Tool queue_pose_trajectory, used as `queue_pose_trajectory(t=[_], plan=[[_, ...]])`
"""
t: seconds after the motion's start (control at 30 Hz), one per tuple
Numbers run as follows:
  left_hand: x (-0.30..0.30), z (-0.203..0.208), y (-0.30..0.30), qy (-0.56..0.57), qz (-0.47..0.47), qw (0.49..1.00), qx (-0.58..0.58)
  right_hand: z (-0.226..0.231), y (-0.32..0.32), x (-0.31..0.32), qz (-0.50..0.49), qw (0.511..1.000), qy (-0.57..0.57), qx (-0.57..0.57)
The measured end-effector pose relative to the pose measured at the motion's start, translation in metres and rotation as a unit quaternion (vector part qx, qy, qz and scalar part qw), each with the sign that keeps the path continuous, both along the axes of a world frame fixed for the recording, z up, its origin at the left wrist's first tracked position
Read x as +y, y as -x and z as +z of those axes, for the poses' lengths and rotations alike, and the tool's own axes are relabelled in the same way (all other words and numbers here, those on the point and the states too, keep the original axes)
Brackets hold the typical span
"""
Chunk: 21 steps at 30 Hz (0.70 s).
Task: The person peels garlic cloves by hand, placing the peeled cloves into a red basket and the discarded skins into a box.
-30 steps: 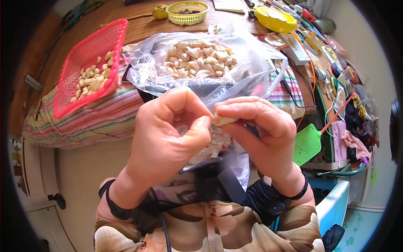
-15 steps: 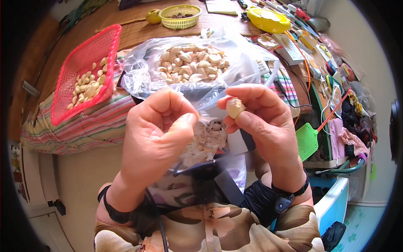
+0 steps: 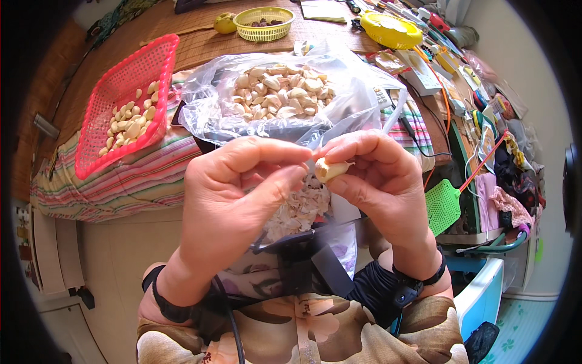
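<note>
Right hand (image 3: pixel 388 185) pinching garlic clove (image 3: pixel 329 170), clove now tipped sideways versus earlier, left hand (image 3: pixel 233 188) moved closer, thumb and forefinger nearly meeting, cannot tell whether gripping anything.

Brown wooden table (image 3: pixel 209 45), pale floor (image 3: pixel 121 255), whitish wall (image 3: pixel 515 51) at right.

From my station I read the bag (image 3: pixel 200 112) as thin, clear plastic film, crinkled and glossy; the cloves (image 3: pixel 279 91) inside it look dry and papery; left of the bag, the pink basket (image 3: pixel 130 65) is perforated plastic, slightly shiny; beneath the bag I make out striped cloth (image 3: pixel 115 185), matt and woven; beyond it, the tabletop (image 3: pixel 188 37) is grained wood; on its near side, the peelings (image 3: pixel 297 215) look papery and the held clove (image 3: pixel 332 170) smooth.
</note>
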<state>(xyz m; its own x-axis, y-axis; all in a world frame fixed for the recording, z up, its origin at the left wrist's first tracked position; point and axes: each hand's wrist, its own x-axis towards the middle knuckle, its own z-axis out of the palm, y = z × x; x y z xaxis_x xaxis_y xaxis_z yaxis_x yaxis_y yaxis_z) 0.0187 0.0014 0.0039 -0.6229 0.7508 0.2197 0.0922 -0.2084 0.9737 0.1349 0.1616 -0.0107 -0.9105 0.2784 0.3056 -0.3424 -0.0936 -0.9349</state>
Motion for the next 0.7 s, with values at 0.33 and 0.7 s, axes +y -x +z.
queue_pose_trajectory(t=[0.33, 0.7], plan=[[0.0016, -0.0064, 0.0076, -0.032, -0.017, 0.977, 0.209, 0.0000, 0.0003, -0.0030, -0.116, 0.972, -0.205, 0.000], [-0.0003, -0.0060, 0.0031, -0.002, 0.023, 0.977, 0.212, 0.0007, -0.0010, -0.0043, -0.058, 0.996, -0.068, -0.018]])
